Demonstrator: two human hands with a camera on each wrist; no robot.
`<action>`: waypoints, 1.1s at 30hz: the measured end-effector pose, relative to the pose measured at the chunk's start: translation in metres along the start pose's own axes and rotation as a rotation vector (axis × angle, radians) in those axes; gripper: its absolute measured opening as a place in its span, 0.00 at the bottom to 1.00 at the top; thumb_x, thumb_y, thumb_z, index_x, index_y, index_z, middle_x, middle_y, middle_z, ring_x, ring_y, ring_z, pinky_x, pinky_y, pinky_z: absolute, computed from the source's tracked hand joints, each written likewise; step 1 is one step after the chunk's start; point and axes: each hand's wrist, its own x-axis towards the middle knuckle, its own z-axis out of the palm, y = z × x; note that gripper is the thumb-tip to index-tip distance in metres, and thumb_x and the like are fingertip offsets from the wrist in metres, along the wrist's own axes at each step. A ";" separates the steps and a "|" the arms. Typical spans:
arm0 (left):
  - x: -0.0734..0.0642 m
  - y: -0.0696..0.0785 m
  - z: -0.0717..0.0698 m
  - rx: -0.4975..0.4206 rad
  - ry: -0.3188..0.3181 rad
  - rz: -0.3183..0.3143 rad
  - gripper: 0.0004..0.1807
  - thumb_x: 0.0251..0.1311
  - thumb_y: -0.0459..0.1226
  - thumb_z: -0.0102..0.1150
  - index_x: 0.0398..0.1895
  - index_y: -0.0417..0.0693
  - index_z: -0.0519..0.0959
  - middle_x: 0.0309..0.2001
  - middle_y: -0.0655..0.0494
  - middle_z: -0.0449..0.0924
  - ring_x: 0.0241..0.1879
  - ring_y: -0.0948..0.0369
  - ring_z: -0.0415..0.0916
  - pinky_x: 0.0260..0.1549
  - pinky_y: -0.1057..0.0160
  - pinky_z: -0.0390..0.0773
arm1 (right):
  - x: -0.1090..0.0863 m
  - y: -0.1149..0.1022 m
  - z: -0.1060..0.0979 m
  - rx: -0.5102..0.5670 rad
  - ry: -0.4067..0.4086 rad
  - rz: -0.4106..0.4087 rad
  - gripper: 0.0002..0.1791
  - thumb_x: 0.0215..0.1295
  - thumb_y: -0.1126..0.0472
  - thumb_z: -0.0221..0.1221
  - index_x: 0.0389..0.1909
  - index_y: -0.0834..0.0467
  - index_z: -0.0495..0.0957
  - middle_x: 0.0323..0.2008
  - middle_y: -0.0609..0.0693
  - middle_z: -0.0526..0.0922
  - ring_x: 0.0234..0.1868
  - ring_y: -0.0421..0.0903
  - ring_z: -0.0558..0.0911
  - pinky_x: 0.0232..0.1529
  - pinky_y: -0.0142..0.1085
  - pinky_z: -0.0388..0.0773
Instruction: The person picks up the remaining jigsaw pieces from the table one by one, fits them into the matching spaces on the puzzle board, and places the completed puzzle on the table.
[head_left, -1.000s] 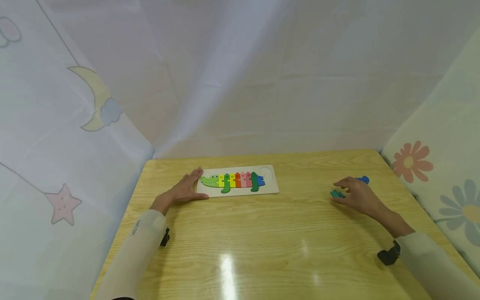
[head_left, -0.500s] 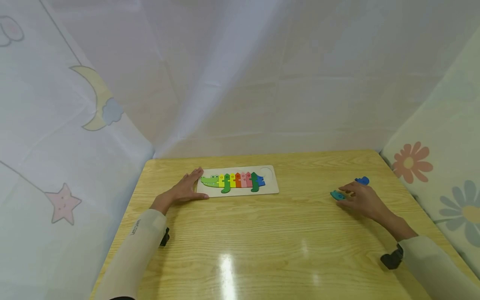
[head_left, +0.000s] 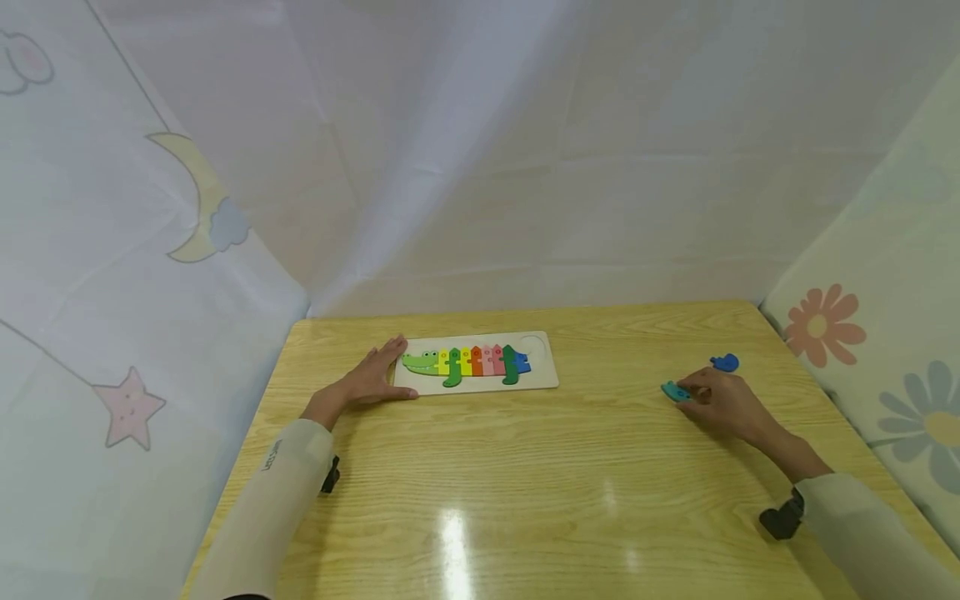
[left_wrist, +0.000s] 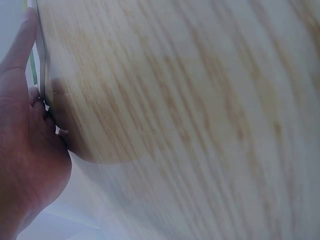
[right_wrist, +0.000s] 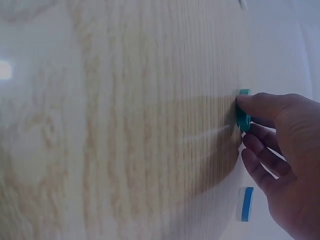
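Observation:
A pale wooden puzzle board (head_left: 551,367) lies toward the back of the table, bearing a crocodile puzzle (head_left: 476,361) in bright coloured pieces, with a bare curved outline at its right end. My left hand (head_left: 371,375) rests at the board's left end, fingers and thumb spread along its edge; the left wrist view shows the thumb along the board's edge. On the right, my right hand (head_left: 722,402) pinches a teal puzzle piece (right_wrist: 243,114) between thumb and fingers, low over the table. Just behind that hand lies a blue puzzle piece (head_left: 724,362).
The wooden table (head_left: 525,467) ends at a white cloth backdrop (head_left: 480,208) behind and at both sides. A broad stretch of tabletop separates the board from the right-hand pieces. Dark wrist cameras (head_left: 782,517) sit under both wrists.
My right hand has drawn back slightly and its thumb and fingers have closed on the teal piece. The blue piece behind it shows more fully. My left hand has stayed put.

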 end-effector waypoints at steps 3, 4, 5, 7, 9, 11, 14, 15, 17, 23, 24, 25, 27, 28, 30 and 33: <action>0.000 0.000 0.000 0.001 0.000 0.001 0.64 0.63 0.58 0.72 0.85 0.32 0.44 0.86 0.36 0.37 0.85 0.42 0.35 0.81 0.35 0.36 | 0.001 0.002 0.000 -0.002 -0.006 -0.010 0.19 0.56 0.69 0.77 0.49 0.68 0.87 0.42 0.60 0.87 0.34 0.53 0.88 0.32 0.34 0.85; 0.000 0.000 0.000 0.002 0.000 0.001 0.64 0.63 0.57 0.72 0.85 0.32 0.44 0.86 0.36 0.37 0.85 0.42 0.35 0.81 0.35 0.36 | 0.001 0.002 0.000 -0.002 -0.007 -0.016 0.19 0.56 0.70 0.77 0.49 0.68 0.87 0.42 0.60 0.87 0.34 0.54 0.88 0.32 0.34 0.86; 0.000 0.000 0.000 0.002 -0.001 0.001 0.64 0.63 0.57 0.72 0.85 0.32 0.44 0.86 0.36 0.37 0.85 0.42 0.35 0.81 0.35 0.36 | 0.001 0.002 0.000 0.000 -0.006 -0.023 0.19 0.55 0.71 0.77 0.49 0.68 0.87 0.42 0.60 0.87 0.35 0.54 0.88 0.33 0.35 0.86; 0.000 0.000 0.000 0.003 -0.003 -0.001 0.64 0.63 0.57 0.72 0.85 0.32 0.44 0.86 0.36 0.37 0.85 0.42 0.34 0.81 0.35 0.36 | 0.002 0.003 -0.001 0.003 -0.006 -0.040 0.20 0.54 0.73 0.77 0.49 0.68 0.87 0.42 0.60 0.87 0.36 0.55 0.88 0.33 0.35 0.86; 0.000 0.001 0.000 0.006 -0.004 -0.003 0.64 0.64 0.57 0.72 0.85 0.32 0.44 0.86 0.37 0.37 0.85 0.42 0.34 0.81 0.35 0.35 | 0.004 0.003 -0.001 0.008 -0.006 -0.056 0.20 0.54 0.74 0.76 0.49 0.68 0.87 0.43 0.60 0.87 0.36 0.55 0.88 0.33 0.36 0.87; -0.001 0.001 -0.001 0.010 -0.005 -0.007 0.64 0.64 0.57 0.72 0.85 0.32 0.43 0.86 0.37 0.36 0.85 0.42 0.34 0.81 0.36 0.35 | 0.005 0.005 -0.001 0.018 -0.007 -0.070 0.20 0.54 0.75 0.76 0.49 0.69 0.87 0.43 0.60 0.87 0.36 0.55 0.88 0.33 0.36 0.86; -0.001 0.001 -0.001 0.012 -0.006 -0.009 0.64 0.63 0.58 0.72 0.85 0.32 0.43 0.86 0.37 0.36 0.85 0.42 0.34 0.81 0.36 0.35 | 0.006 0.007 -0.001 0.032 -0.013 -0.086 0.20 0.54 0.76 0.75 0.50 0.68 0.87 0.43 0.59 0.87 0.35 0.54 0.88 0.32 0.35 0.86; -0.001 0.002 -0.001 0.012 -0.007 -0.010 0.64 0.63 0.58 0.72 0.85 0.32 0.43 0.86 0.37 0.36 0.85 0.42 0.34 0.81 0.36 0.35 | 0.006 0.008 -0.001 0.035 -0.015 -0.094 0.20 0.54 0.76 0.75 0.50 0.68 0.87 0.43 0.59 0.87 0.35 0.54 0.88 0.32 0.35 0.86; -0.001 0.001 -0.001 0.011 -0.007 -0.009 0.64 0.63 0.58 0.72 0.85 0.32 0.43 0.86 0.37 0.36 0.85 0.42 0.34 0.81 0.36 0.35 | 0.006 0.009 -0.001 0.044 -0.016 -0.103 0.20 0.54 0.77 0.74 0.50 0.68 0.86 0.44 0.60 0.87 0.35 0.55 0.88 0.32 0.37 0.87; 0.000 0.001 0.000 0.008 -0.011 -0.004 0.64 0.64 0.57 0.72 0.85 0.32 0.43 0.86 0.37 0.36 0.85 0.42 0.34 0.81 0.36 0.35 | 0.007 0.006 0.000 0.054 -0.006 -0.071 0.22 0.53 0.78 0.74 0.51 0.70 0.85 0.45 0.63 0.85 0.37 0.58 0.87 0.33 0.38 0.87; 0.000 0.001 0.000 0.006 -0.011 -0.002 0.64 0.64 0.57 0.72 0.85 0.32 0.43 0.86 0.37 0.36 0.85 0.42 0.34 0.81 0.36 0.35 | 0.007 0.005 0.001 0.056 -0.005 -0.051 0.22 0.54 0.77 0.74 0.52 0.71 0.84 0.45 0.63 0.85 0.38 0.58 0.87 0.33 0.38 0.87; 0.000 0.000 0.000 0.005 -0.010 -0.001 0.64 0.63 0.57 0.72 0.85 0.32 0.43 0.86 0.37 0.36 0.85 0.42 0.34 0.81 0.35 0.35 | 0.007 0.003 0.002 0.055 -0.004 -0.028 0.23 0.54 0.75 0.75 0.52 0.72 0.84 0.45 0.64 0.85 0.38 0.58 0.87 0.33 0.38 0.87; 0.000 0.000 0.000 0.004 -0.009 0.000 0.64 0.63 0.58 0.72 0.85 0.32 0.43 0.86 0.37 0.36 0.85 0.42 0.34 0.81 0.35 0.36 | 0.006 0.001 0.004 0.047 -0.003 0.025 0.24 0.56 0.69 0.77 0.53 0.72 0.84 0.45 0.64 0.84 0.38 0.58 0.87 0.34 0.39 0.87; 0.000 0.000 0.000 0.003 -0.008 -0.001 0.64 0.63 0.58 0.72 0.85 0.32 0.43 0.86 0.37 0.36 0.85 0.42 0.34 0.81 0.35 0.36 | 0.006 -0.001 0.004 0.039 -0.002 0.051 0.25 0.57 0.66 0.78 0.54 0.72 0.84 0.45 0.63 0.84 0.38 0.58 0.87 0.34 0.41 0.88; 0.000 -0.001 0.000 0.002 -0.006 0.002 0.65 0.63 0.58 0.72 0.85 0.31 0.44 0.86 0.36 0.37 0.85 0.41 0.34 0.81 0.35 0.36 | 0.006 -0.004 0.006 0.020 0.006 0.098 0.28 0.58 0.59 0.79 0.55 0.72 0.84 0.44 0.63 0.84 0.38 0.58 0.87 0.34 0.44 0.88; 0.000 -0.001 0.000 0.001 -0.004 0.000 0.65 0.63 0.58 0.72 0.85 0.32 0.44 0.86 0.36 0.37 0.85 0.41 0.34 0.81 0.35 0.36 | 0.005 -0.008 0.008 -0.021 0.024 0.153 0.33 0.59 0.52 0.79 0.55 0.72 0.84 0.43 0.63 0.84 0.37 0.58 0.87 0.34 0.51 0.87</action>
